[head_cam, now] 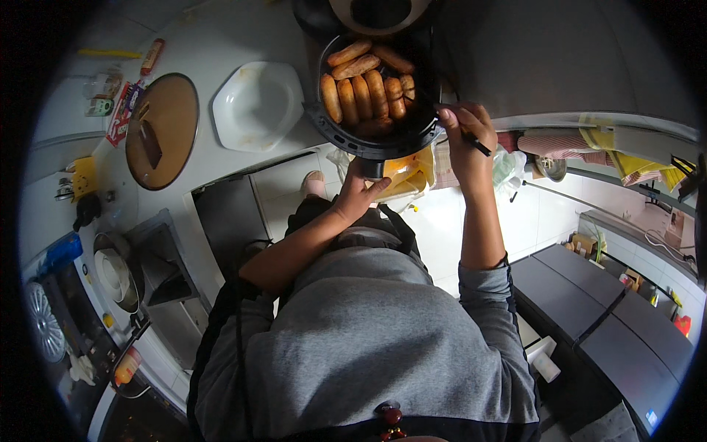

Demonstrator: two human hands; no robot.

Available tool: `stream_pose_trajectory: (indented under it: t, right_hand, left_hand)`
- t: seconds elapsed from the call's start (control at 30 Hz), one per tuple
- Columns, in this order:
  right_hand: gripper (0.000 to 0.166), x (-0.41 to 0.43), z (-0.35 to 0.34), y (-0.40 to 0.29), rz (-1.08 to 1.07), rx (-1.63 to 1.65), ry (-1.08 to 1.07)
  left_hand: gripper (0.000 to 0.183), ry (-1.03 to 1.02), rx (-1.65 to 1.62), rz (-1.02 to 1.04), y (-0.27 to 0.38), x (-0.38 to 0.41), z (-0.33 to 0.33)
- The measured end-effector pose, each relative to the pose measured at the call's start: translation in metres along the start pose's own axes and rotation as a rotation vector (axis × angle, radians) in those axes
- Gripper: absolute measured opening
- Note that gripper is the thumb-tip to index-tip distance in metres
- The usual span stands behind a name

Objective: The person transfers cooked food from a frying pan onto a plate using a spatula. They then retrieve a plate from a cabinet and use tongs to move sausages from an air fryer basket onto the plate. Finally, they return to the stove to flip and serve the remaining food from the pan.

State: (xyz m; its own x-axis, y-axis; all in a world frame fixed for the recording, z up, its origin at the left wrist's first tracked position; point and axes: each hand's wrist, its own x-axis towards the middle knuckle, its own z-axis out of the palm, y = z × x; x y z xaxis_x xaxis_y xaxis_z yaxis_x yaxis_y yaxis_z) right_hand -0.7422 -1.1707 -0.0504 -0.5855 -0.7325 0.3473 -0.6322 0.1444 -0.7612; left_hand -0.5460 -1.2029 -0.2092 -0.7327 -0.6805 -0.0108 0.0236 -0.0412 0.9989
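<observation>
My left hand (pixel 356 190) is wrapped around the short black handle (pixel 374 168) of an air fryer basket (pixel 364 148). Several browned sausages (pixel 362 95) lie in the basket, some side by side and others across the far end. My right hand (pixel 474 135), at the basket's right rim, grips a slim dark utensil (pixel 481 146), possibly chopsticks. Its far end reaches into the shaded right side of the basket and is hard to make out. Left of the basket sits a white angular plate (pixel 259 105) on the counter.
Beyond the basket stands the air fryer body (pixel 381 25). A round brown board (pixel 160 130) with a dark-bladed knife (pixel 150 145) lies at left, near a red packet (pixel 119 121). Below the basket is a lined yellow bin (pixel 409 174). A sink (pixel 165 265) is at lower left.
</observation>
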Motion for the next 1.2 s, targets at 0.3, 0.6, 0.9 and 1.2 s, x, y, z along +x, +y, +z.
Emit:
stream_pose_trajectory:
  t: [0.3, 0.6, 0.9, 1.2]
  right_hand:
    - [0.017, -0.011, -0.005, 0.019, 0.162, -0.198, 0.042]
    - [0.014, -0.045, -0.007, 0.058, 0.183, -0.001, 0.288]
    - [0.012, -0.034, -0.003, -0.005, -0.025, -0.19, 0.058]
    - [0.029, -0.054, -0.042, 0.052, 0.428, 0.68, 0.439]
  left_hand:
    - [0.052, -0.07, 0.131, 0.063, -0.015, -0.009, -0.005]
    - [0.043, -0.105, -0.228, -0.116, 0.002, -0.007, -0.001]
    - [0.046, -0.065, -0.182, -0.161, 0.004, -0.011, -0.007]
    - [0.044, -0.143, -0.162, -0.111, -0.002, -0.005, -0.018]
